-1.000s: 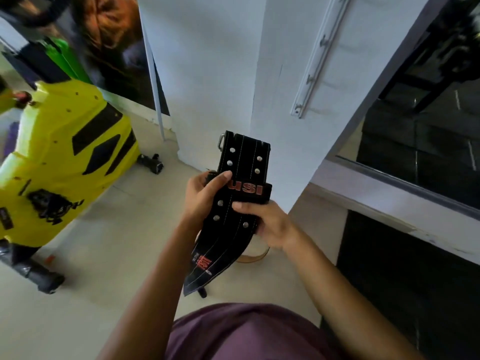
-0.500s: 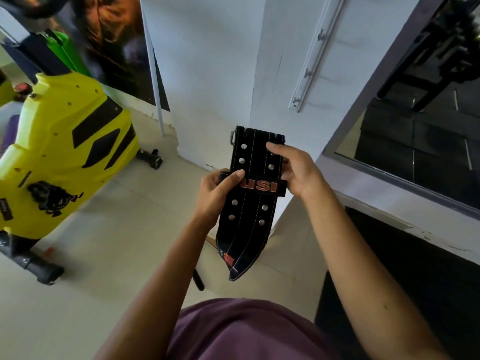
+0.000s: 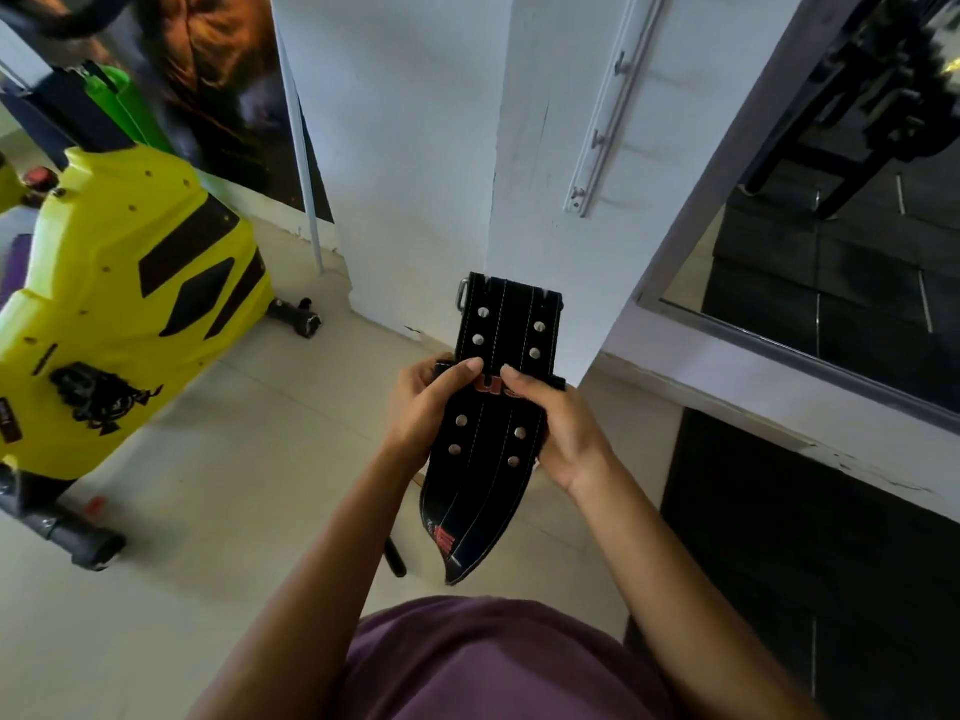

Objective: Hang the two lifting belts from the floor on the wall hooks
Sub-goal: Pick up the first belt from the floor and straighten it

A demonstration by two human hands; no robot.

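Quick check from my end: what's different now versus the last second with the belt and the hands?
The right hand, which half a second ago gripped the belt's upper right edge, has dropped back to the loop at its middle, thumb opposite the left hand's thumb. The belt sits a little more upright than a second ago. Unchanged: both hands hold the folded belt, and the hook rail on the wall is bare.

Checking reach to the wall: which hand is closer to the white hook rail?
Right. The right hand grips the black belt on the side below the hook rail; the left hand grips the opposite edge, farther left. Both sit well below the rail.
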